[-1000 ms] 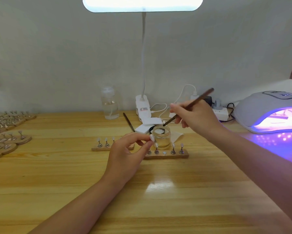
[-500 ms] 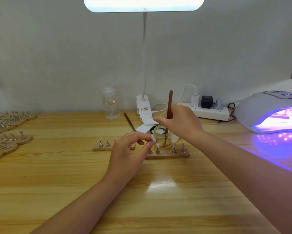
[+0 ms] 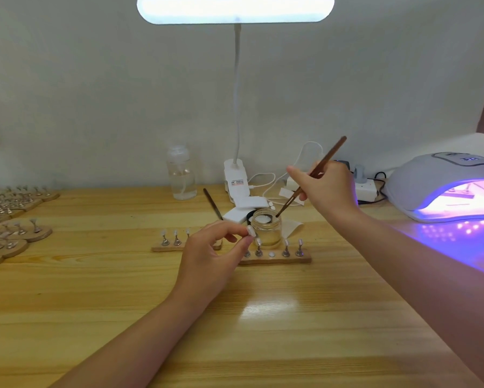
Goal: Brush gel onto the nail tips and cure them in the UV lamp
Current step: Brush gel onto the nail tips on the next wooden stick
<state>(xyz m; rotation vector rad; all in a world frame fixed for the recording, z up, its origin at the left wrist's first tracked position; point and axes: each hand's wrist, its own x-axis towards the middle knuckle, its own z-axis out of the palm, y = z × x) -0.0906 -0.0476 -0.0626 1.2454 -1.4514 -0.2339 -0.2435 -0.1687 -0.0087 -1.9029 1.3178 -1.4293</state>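
My left hand [image 3: 211, 254] pinches a small white nail tip [image 3: 251, 230] on its stand between thumb and fingers, just left of a small glass jar [image 3: 266, 228] of clear gel. My right hand [image 3: 326, 189] grips a brown brush [image 3: 313, 175] slanted down to the left, its tip at the jar's rim. Two wooden holders carry nail tips on metal pegs: one strip [image 3: 277, 257] in front of the jar, another [image 3: 169, 246] partly behind my left hand. The UV lamp [image 3: 442, 186] glows purple at the right.
A white clip desk lamp [image 3: 236, 180] stands behind the jar, with white pads [image 3: 245, 208], a clear bottle [image 3: 181, 175], a second brush [image 3: 212, 203] and a power strip [image 3: 365, 191] with cables. Several wooden holders with pegs [image 3: 14, 219] crowd the table's left edge.
The brush stood upright inside the jar half a second ago; my right hand has lifted and tilted it back so its tip is at the rim. My left hand has stayed put.
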